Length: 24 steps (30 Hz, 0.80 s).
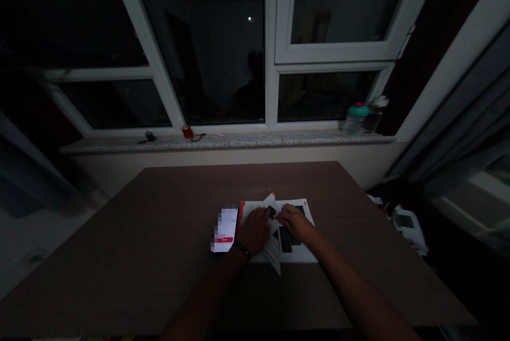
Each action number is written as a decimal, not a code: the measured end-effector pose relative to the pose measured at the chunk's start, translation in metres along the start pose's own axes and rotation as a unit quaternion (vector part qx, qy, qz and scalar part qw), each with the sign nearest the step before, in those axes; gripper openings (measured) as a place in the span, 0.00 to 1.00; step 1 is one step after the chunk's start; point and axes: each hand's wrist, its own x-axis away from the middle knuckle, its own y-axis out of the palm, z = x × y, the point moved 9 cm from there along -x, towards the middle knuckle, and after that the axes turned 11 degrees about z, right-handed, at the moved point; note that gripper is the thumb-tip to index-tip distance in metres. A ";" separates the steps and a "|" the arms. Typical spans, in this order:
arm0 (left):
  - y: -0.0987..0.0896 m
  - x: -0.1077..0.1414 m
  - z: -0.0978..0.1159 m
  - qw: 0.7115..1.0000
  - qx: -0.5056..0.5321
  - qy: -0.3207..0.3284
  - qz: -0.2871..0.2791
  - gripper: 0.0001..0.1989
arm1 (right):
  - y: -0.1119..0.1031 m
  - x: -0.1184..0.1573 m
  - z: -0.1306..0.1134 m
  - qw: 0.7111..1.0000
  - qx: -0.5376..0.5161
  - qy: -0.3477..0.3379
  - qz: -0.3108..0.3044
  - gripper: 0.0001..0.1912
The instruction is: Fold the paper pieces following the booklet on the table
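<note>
A printed magazine (305, 254) with dark pictures and red-orange marks lies open on the brown table (175, 213). One of its pages (273, 258) is folded over at a slant, with pointed corners at its top and bottom. My left hand (255, 228), with a dark band at the wrist, rests fairly flat on the left part, pressing the folded page. The fingers of my right hand (294, 219) are pinched together at the folded page's edge, close to the left fingertips. Just left of the magazine lies a phone (227, 228) with a lit screen.
Behind the table runs a speckled stone windowsill (247, 140) under dark windows. On it stand a teal-lidded bottle (356, 118), a clear bottle (374, 113) and a small red object (187, 131). More printed papers (408, 227) lie beyond the table's right edge. The room is dim.
</note>
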 end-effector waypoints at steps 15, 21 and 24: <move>0.004 0.007 -0.003 1.000 -0.007 -0.019 -0.016 0.24 | -0.001 0.013 -0.022 0.998 -0.037 -0.033 -0.030 0.10; 0.001 -0.001 -0.004 1.000 -0.017 -0.022 -0.013 0.25 | 0.003 0.002 -0.004 1.000 0.003 -0.010 -0.002 0.11; -0.001 -0.001 -0.002 1.000 -0.012 -0.021 -0.013 0.24 | 0.001 0.003 -0.006 1.000 0.002 -0.011 -0.008 0.11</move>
